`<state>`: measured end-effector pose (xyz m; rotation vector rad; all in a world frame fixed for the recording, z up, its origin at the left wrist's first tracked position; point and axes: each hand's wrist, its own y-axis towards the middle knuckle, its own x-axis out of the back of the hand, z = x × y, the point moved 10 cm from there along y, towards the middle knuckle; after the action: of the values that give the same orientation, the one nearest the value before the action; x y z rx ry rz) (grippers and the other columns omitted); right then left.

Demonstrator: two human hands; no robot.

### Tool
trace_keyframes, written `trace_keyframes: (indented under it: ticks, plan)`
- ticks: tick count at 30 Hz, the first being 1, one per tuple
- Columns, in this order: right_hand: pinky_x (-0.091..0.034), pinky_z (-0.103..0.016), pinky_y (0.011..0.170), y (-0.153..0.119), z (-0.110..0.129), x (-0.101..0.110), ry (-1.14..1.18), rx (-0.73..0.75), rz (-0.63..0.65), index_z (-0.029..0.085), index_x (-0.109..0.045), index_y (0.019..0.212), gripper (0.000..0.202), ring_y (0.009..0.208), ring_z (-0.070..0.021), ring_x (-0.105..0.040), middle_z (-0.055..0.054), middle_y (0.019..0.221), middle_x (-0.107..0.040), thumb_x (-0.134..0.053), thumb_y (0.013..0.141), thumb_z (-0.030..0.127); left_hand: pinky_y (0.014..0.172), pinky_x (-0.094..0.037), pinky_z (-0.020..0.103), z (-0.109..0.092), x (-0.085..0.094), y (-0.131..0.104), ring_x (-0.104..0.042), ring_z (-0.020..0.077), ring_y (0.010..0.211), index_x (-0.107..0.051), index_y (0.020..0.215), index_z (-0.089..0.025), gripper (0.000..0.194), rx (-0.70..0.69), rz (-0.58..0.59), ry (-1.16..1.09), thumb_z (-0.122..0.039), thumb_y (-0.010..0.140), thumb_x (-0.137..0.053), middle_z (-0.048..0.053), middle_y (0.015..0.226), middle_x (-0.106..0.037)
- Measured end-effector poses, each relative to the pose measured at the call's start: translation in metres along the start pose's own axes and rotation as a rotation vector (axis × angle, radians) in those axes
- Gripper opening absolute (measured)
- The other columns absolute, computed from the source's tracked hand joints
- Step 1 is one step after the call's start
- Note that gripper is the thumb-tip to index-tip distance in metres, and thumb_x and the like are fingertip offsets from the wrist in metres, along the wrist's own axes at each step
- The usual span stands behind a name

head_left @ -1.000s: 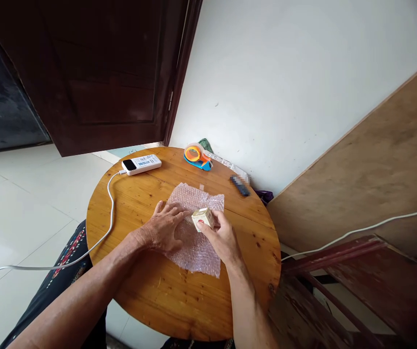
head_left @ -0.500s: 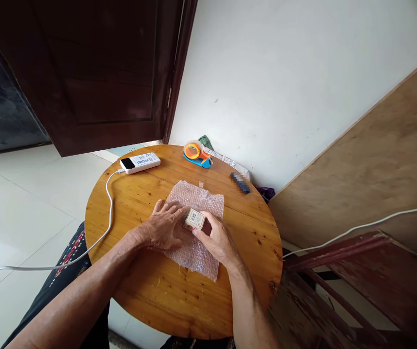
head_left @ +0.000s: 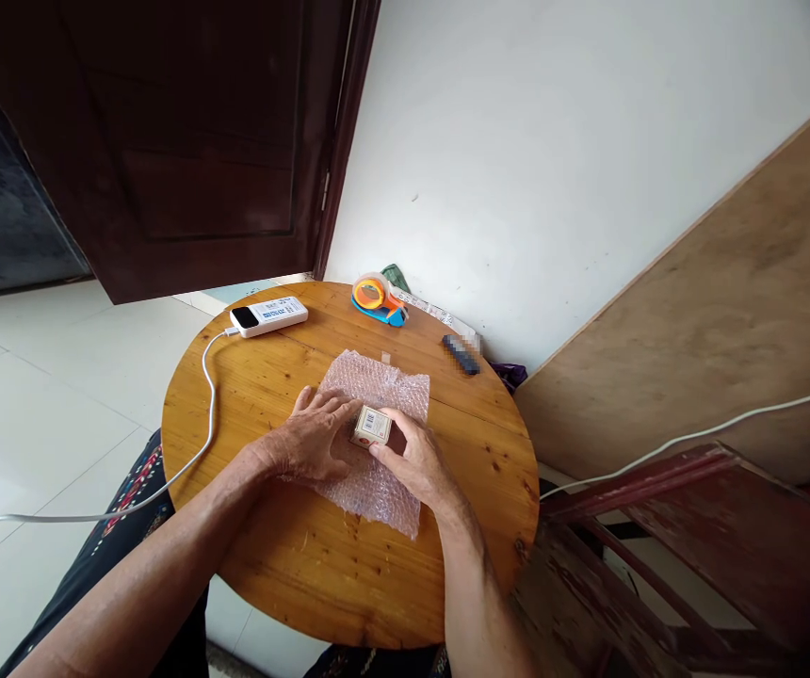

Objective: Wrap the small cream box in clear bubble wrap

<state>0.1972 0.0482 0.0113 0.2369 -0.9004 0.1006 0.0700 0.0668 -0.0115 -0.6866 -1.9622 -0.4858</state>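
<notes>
A small cream cardboard box (head_left: 372, 426) with a barcode label on top sits over the middle of a sheet of bubble wrap (head_left: 377, 497). My right hand (head_left: 415, 459) grips the box from its right side, thumb near the front corner and fingers behind. Spread flat on the left part of the wrap, my left hand (head_left: 313, 436) has its fingers apart, with the fingertips close to the box's left edge. Whether those fingertips touch the box I cannot tell. The bubble wrap lies flat on the round wooden table (head_left: 270, 574).
A white power bank (head_left: 282, 315) with a white cable (head_left: 213, 405) lies at the table's back left. An orange and blue tape dispenser (head_left: 380, 299) stands at the back, and a dark, partly blurred object (head_left: 460, 354) lies back right. A red wooden chair (head_left: 702, 508) is at the right.
The view has shifted slightly. Both hands, the box and the bubble wrap keep nearly the same places; the box appears slightly turned or tilted, with more of its front side showing.
</notes>
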Motion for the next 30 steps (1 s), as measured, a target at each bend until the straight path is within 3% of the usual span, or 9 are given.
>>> trace_keyframes:
  ticks: [5,10,12,16,20,23,26,30]
  plan:
    - [-0.047,-0.041,0.095,0.000,0.001,0.001,0.018,-0.002,-0.011,0.024,-0.059,0.124,0.049,0.109,-0.0261,-0.063,-0.007,0.118,-0.070,-0.067,0.076,0.016,0.118,-0.020,0.055,-0.002,0.015,-0.004,-0.034,0.0333,0.141,-0.038,0.146,-0.020,0.082,-0.010,0.002,0.003,-0.032,0.071,-0.067,0.014,0.147,-0.048]
    - [-0.046,-0.043,0.097,0.001,0.001,0.002,0.027,-0.004,-0.022,0.023,-0.057,0.129,0.055,0.112,-0.0283,-0.062,-0.009,0.122,-0.069,-0.071,0.076,0.019,0.116,-0.018,0.063,-0.036,0.033,-0.038,-0.040,0.0354,0.136,-0.057,0.125,-0.021,0.055,-0.101,-0.034,0.124,-0.026,0.071,-0.066,0.011,0.131,-0.059]
    - [-0.045,-0.044,0.097,0.001,0.000,0.002,0.012,-0.009,-0.021,0.022,-0.057,0.129,0.056,0.113,-0.0289,-0.062,-0.010,0.121,-0.069,-0.072,0.075,0.019,0.116,-0.018,0.063,-0.049,0.035,-0.055,-0.043,0.0350,0.132,-0.057,0.123,-0.021,0.055,-0.120,-0.083,0.158,-0.023,0.069,-0.068,0.011,0.128,-0.059]
    - [-0.046,-0.042,0.095,0.000,0.000,0.002,-0.009,-0.032,-0.027,0.021,-0.058,0.129,0.057,0.108,-0.0282,-0.063,-0.010,0.115,-0.071,-0.073,0.074,0.018,0.114,-0.020,0.065,-0.051,0.025,-0.072,-0.048,0.0341,0.125,-0.059,0.115,-0.019,0.049,-0.069,-0.155,0.210,-0.015,0.067,-0.065,0.012,0.121,-0.061]
    - [-0.046,-0.041,0.095,-0.001,0.001,0.003,0.006,-0.031,-0.028,0.022,-0.058,0.128,0.056,0.108,-0.0268,-0.063,-0.009,0.116,-0.070,-0.071,0.074,0.018,0.112,-0.023,0.064,-0.052,0.012,-0.069,-0.048,0.0323,0.126,-0.065,0.097,-0.022,0.028,-0.130,-0.220,0.234,-0.009,0.073,-0.059,0.008,0.115,-0.063]
    - [-0.045,-0.042,0.098,-0.001,0.002,0.001,0.042,-0.029,-0.006,0.021,-0.056,0.130,0.056,0.110,-0.0268,-0.062,-0.010,0.119,-0.069,-0.067,0.075,0.016,0.110,-0.029,0.058,-0.053,0.013,-0.064,-0.054,0.0285,0.117,-0.063,0.077,-0.021,0.014,-0.169,-0.301,0.186,-0.008,0.076,-0.057,0.006,0.108,-0.065]
    - [-0.043,-0.042,0.101,-0.002,-0.002,0.002,0.165,-0.046,0.016,0.023,-0.054,0.134,0.052,0.114,-0.0264,-0.061,-0.010,0.122,-0.068,-0.062,0.082,0.025,0.101,-0.041,0.046,-0.050,0.030,-0.057,-0.061,0.0225,0.100,-0.060,0.073,-0.020,0.012,-0.142,-0.407,0.045,-0.009,0.077,-0.056,0.005,0.099,-0.067]
    - [-0.039,-0.043,0.108,-0.003,-0.014,0.011,0.489,-0.091,0.012,0.025,-0.052,0.136,0.053,0.124,-0.0261,-0.056,-0.010,0.131,-0.063,-0.046,0.093,0.056,0.086,-0.047,0.036,-0.041,0.059,-0.036,-0.063,0.0204,0.083,-0.060,0.076,-0.020,0.009,-0.001,-0.483,-0.055,-0.013,0.076,-0.054,0.004,0.085,-0.069]
